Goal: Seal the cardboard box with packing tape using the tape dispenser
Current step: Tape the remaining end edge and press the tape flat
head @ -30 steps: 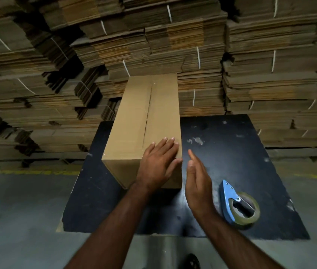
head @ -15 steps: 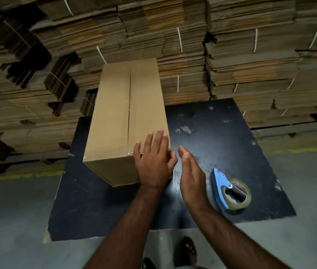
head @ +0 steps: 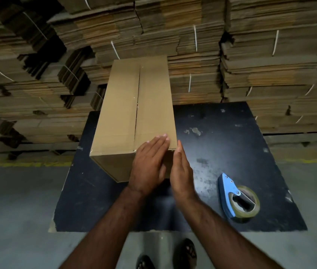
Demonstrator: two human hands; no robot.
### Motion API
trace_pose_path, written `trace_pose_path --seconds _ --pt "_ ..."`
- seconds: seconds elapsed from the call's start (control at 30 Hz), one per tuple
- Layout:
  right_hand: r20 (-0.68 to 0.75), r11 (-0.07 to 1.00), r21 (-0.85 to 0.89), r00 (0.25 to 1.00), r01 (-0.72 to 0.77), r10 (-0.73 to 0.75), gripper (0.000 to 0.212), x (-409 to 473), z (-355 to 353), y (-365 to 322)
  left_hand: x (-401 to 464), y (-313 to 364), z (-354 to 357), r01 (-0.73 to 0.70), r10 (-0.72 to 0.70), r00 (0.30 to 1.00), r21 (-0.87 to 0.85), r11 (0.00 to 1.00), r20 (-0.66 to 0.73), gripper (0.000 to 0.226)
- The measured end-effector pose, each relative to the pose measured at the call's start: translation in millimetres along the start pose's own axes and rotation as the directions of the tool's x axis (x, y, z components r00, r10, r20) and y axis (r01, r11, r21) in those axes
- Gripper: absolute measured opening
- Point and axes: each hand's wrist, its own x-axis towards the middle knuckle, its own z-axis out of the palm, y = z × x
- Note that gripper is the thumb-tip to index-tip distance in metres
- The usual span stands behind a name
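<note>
On the black table (head: 221,133), head view: cardboard box (head: 126,105) lies under left hand (head: 149,164), fingers (head: 159,141) flat & together on its near-right top corner; right hand (head: 180,171) edge-on beside box, fingers straight, gripping nothing; tape dispenser (head: 231,195) lies well right of fingertips, untouched.

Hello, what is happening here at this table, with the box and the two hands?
A person is getting a cardboard box ready for sealing on a black table. The left hand lies flat on the box's near right corner, and the right hand stands edge-on beside that corner, palm toward the box. Both hands hold nothing. The blue tape dispenser lies untouched on the table to the right. Bundles of flattened cardboard are stacked behind.
</note>
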Motion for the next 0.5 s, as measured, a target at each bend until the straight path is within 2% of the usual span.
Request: trace_pose_path --seconds 0.17,0.3,0.4,0.5 --pt "0.080 0.986 -0.097 0.987 -0.134 0.142 0.071 34 -16 -12 5 2 -10 0.001 -0.001 0.997 -0.002 1.000 0.073 0.085" --pt "0.061 0.991 0.087 0.994 -0.099 0.094 0.088 5 -22 -9 8 2 -13 0.073 -0.066 0.994 -0.090 0.993 0.083 0.083" --pt "0.051 0.988 0.144 0.998 -0.056 0.049 0.071 -14 -14 -5 10 4 -15 0.102 -0.093 0.993 -0.122 0.987 0.076 0.082" --pt "0.030 0.998 0.025 0.998 -0.054 0.053 0.055 1 0 -14 10 5 -16 0.107 -0.095 0.992 -0.142 0.984 0.085 0.077"
